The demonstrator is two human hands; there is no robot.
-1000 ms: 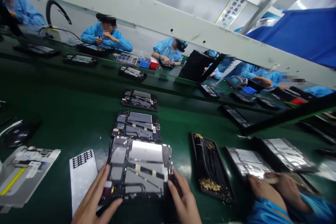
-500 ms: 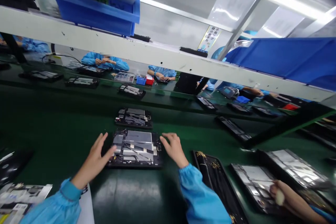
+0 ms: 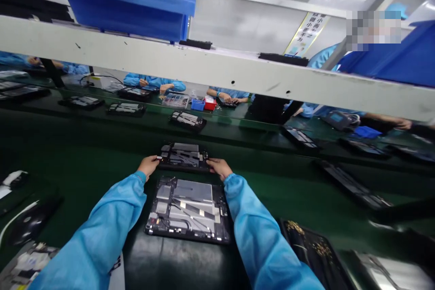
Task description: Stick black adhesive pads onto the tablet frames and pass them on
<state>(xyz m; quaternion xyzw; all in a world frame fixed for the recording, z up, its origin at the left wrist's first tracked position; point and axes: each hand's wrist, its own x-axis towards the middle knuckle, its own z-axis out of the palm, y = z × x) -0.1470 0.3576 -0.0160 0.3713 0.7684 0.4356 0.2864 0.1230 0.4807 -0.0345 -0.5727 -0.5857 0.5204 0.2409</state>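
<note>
- Left hand (image 3: 148,166): fingers against the left edge of the far tablet frame (image 3: 183,156); whether they pinch it is too small to tell.
- Right hand (image 3: 219,167): fingers against that frame's right edge; grip likewise unclear.
- Far tablet frame: lying on the green counter (image 3: 84,199), between the hands, just beyond the near tablet frame (image 3: 186,210).

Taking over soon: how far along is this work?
Done: the nearer tablet frame looks assembled, cables and foil panel in place. In hand: the left hand and right hand touch the farther frame at its edges. Left: more frames beyond, and gold parts in a tray.
</note>
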